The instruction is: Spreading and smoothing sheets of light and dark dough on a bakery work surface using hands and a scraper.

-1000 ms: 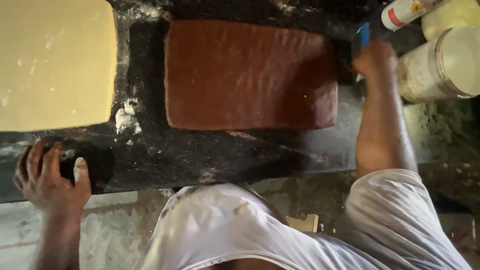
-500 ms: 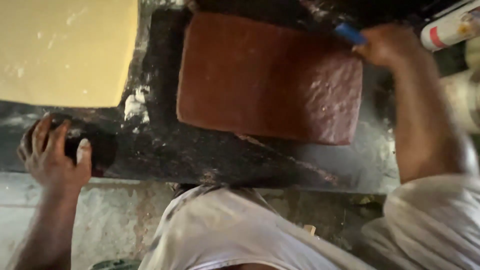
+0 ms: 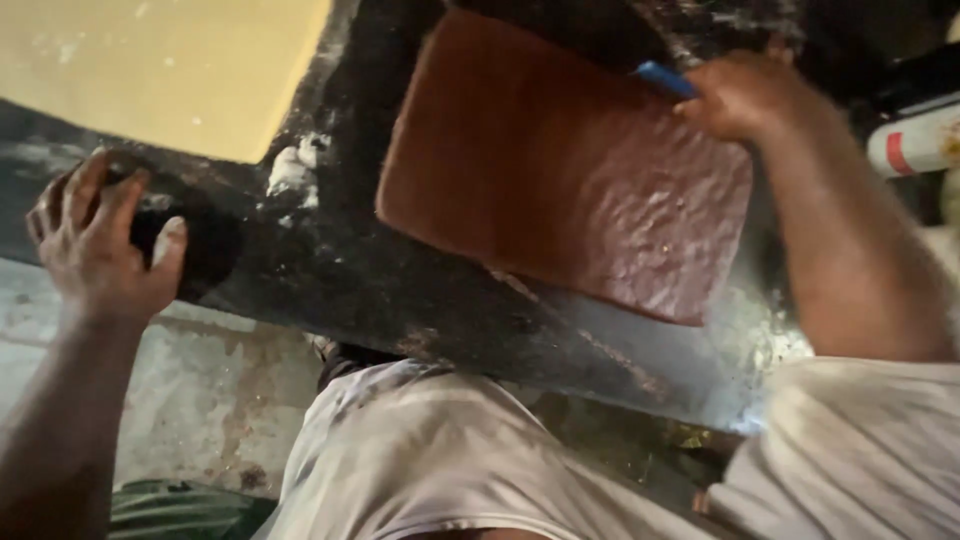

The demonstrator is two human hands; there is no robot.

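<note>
A brown rectangular slab (image 3: 560, 165) lies on a dark, worn worktop (image 3: 380, 290). My right hand (image 3: 745, 95) is at the slab's far right corner, closed around a blue-handled tool (image 3: 665, 80) whose working end is hidden. My left hand (image 3: 100, 240) rests on the near left edge of the worktop, fingers wrapped over a black rounded object (image 3: 190, 235). A pale yellow slab (image 3: 170, 65) lies at the upper left. My white shirt (image 3: 450, 460) fills the bottom of the view.
A white cylindrical container with a red mark (image 3: 915, 140) lies at the right edge. White crumbs (image 3: 290, 170) sit between the two slabs. Below the worktop's front edge is a stained grey wall (image 3: 210, 390).
My right hand has come in from the containers at the right to the brown slab's corner, carrying the blue-handled tool. The view has tilted and moved closer. My left hand stays on the edge.
</note>
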